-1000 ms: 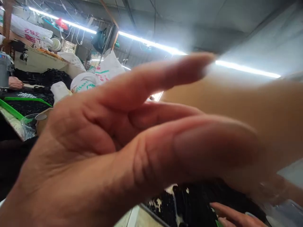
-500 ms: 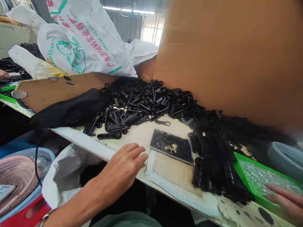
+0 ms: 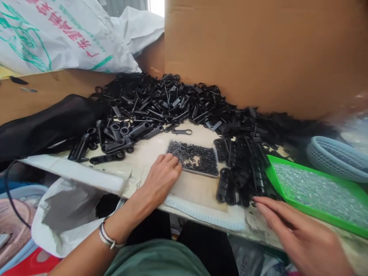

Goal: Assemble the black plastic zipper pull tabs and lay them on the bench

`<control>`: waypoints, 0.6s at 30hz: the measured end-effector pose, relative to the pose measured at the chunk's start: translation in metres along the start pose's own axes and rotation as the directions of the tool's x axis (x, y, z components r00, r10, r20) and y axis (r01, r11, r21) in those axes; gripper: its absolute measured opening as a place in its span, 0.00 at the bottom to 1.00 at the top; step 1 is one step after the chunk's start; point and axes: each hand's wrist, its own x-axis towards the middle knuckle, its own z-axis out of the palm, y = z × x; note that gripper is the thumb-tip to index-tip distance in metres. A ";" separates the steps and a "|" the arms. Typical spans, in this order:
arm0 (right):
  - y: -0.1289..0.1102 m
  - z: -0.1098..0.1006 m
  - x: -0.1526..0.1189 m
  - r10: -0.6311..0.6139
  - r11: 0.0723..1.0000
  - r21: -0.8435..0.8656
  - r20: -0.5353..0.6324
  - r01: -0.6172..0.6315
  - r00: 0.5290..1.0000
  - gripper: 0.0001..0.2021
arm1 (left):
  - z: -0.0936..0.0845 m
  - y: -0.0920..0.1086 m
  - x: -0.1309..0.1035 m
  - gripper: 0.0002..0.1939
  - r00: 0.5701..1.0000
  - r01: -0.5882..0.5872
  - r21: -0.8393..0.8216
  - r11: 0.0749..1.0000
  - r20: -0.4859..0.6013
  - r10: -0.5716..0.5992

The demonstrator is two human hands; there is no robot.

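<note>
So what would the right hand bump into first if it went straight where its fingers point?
The right hand would probably bump the black parts just ahead of its fingertips, but its height is hard to tell.

We see black ring-ended parts [image 3: 161, 103], silvery bits [image 3: 319, 188] in a green tray [image 3: 324, 219], a latticed grey-blue basket [image 3: 333, 161], a white sack [image 3: 69, 30] printed red and green.

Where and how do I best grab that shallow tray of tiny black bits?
Likely by the tray's front rim, coming from the near side: bare worktop lies before it, while black parts crowd its right end. It lies flat and open-topped, so keep it level.
</note>
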 end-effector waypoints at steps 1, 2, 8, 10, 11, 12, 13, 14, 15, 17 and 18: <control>-0.011 0.006 0.002 -0.043 0.999 0.023 0.000 0.043 0.999 0.15 | 0.001 0.000 0.001 0.06 1.000 0.001 -0.007 1.000 0.005 -0.001; -0.021 0.014 0.003 -0.067 0.997 0.048 -0.010 0.067 0.998 0.13 | 0.001 0.000 0.002 0.06 1.000 0.002 -0.013 1.000 0.009 -0.002; -0.058 0.051 0.002 -0.207 0.974 -0.085 0.055 0.211 0.977 0.17 | -0.005 -0.007 -0.013 0.09 1.000 0.026 -0.023 0.999 0.008 -0.026; -0.058 0.054 0.002 -0.202 0.970 -0.128 0.047 0.206 0.978 0.18 | -0.007 -0.010 -0.020 0.11 1.000 0.022 -0.018 1.000 -0.010 -0.022; -0.057 0.055 0.003 -0.201 0.969 -0.138 0.042 0.205 0.979 0.18 | -0.008 -0.012 -0.024 0.11 1.000 0.018 -0.017 1.000 -0.019 -0.018; -0.056 0.055 0.003 -0.200 0.968 -0.147 0.035 0.203 0.979 0.17 | -0.009 -0.013 -0.027 0.11 1.000 0.016 -0.015 1.000 -0.027 -0.017; -0.056 0.055 0.003 -0.193 0.968 -0.160 0.031 0.196 0.981 0.17 | -0.009 -0.014 -0.029 0.11 0.999 0.019 -0.012 1.000 -0.035 -0.019; -0.057 0.055 0.003 -0.181 0.967 -0.176 0.024 0.183 0.983 0.18 | -0.009 -0.014 -0.032 0.11 0.999 0.023 -0.009 1.000 -0.039 -0.024; -0.059 0.055 0.003 -0.164 0.968 -0.193 0.010 0.163 0.986 0.18 | -0.010 -0.014 -0.034 0.11 0.999 0.030 -0.007 1.000 -0.042 -0.030; -0.065 0.057 0.005 -0.125 0.969 -0.222 -0.047 0.111 0.991 0.20 | -0.009 -0.013 -0.038 0.11 0.997 0.052 -0.010 0.999 -0.061 -0.053; -0.069 0.059 0.007 -0.106 0.968 -0.235 -0.073 0.086 0.992 0.21 | -0.008 -0.012 -0.039 0.11 0.995 0.061 -0.016 0.998 -0.077 -0.062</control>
